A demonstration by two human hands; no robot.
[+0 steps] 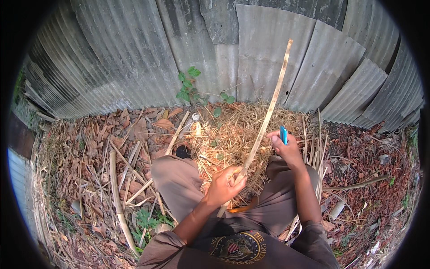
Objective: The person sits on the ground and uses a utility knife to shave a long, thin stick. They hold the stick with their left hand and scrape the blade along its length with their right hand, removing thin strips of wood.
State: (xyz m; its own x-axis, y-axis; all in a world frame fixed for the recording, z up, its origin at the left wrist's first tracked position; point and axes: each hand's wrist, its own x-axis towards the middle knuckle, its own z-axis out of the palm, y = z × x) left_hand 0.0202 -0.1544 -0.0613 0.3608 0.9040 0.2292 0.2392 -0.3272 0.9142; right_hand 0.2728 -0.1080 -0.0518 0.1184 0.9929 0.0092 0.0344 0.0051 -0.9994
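My left hand (225,185) is closed round the lower part of a long pale bamboo strip (267,117). The strip slants up and to the right over my lap, its far end in front of the metal wall. To the right of the strip, my right hand (287,149) grips a small bright blue tool (283,134) that looks like a knife handle; no blade can be made out. That hand is apart from the strip, above my right knee. Below my left hand, the short lower end of the strip shows near my lap.
A heap of shavings and straw (228,139) lies between my knees. Several cut strips (312,148) are by my right leg. A bamboo pole (117,197) and dry leaves (98,148) cover the left ground. A corrugated metal wall (277,49) stands ahead, with a green plant (187,85) before it.
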